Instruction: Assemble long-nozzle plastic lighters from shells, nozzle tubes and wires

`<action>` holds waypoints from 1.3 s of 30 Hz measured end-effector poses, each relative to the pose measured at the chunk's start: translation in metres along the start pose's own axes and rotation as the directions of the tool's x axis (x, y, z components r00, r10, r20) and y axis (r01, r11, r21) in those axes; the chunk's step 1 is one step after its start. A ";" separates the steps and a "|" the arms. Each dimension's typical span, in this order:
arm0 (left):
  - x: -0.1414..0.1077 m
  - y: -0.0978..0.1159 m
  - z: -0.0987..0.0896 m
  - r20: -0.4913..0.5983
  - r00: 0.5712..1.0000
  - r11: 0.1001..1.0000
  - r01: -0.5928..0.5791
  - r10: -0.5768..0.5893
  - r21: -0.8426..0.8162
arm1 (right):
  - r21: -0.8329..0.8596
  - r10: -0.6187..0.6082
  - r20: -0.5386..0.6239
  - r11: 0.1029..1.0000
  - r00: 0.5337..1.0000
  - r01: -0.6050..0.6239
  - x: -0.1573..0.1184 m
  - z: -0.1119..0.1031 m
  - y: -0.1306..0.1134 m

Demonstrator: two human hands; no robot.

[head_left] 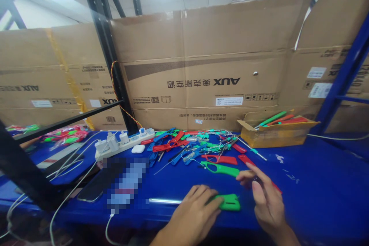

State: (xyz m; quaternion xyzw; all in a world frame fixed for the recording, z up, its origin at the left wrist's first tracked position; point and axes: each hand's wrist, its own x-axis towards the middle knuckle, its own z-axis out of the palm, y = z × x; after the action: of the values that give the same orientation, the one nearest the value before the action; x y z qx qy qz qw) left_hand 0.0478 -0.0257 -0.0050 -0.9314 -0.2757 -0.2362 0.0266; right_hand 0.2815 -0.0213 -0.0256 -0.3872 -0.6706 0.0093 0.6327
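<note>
Lighter (231, 202), green, in closed grip of left hand (196, 204); right hand (267, 199) beside lighter, grip state not discernible.

The left hand (197, 207) lies palm down, knuckles up, fingers curled under — its forearm (170, 235) slanting in from below. The right hand (269, 201), apart from it, is raised on edge — thumb upright, 1 finger stretched up and leftward.

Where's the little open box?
In the head view, the open box sits at the back right of the blue table, just right of the heap of coloured parts.
</note>
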 end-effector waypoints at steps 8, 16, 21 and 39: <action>0.000 0.000 0.000 0.020 1.000 1.000 0.013 -0.013 -0.017 | -0.103 -0.186 0.034 0.977 0.982 0.188 0.012 -0.003 -0.008; 0.001 0.001 -0.001 0.033 0.999 0.999 0.026 -0.025 -0.034 | -0.147 -0.163 -0.004 0.976 0.987 0.161 0.009 -0.004 -0.006; 0.002 0.001 -0.002 0.044 0.999 0.999 0.025 -0.024 -0.035 | -0.136 -0.182 -0.022 0.975 0.983 0.178 0.008 -0.004 -0.005; 0.001 0.000 0.001 0.022 0.999 0.998 0.025 -0.024 -0.058 | -0.115 -0.215 0.047 0.969 0.975 0.219 0.008 -0.008 -0.004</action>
State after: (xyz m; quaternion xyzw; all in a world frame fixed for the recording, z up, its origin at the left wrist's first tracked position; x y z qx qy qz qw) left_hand 0.0489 -0.0250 -0.0056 -0.9308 -0.2805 -0.2345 -0.0065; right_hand 0.2868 -0.0238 -0.0153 -0.3486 -0.7191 -0.0935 0.5938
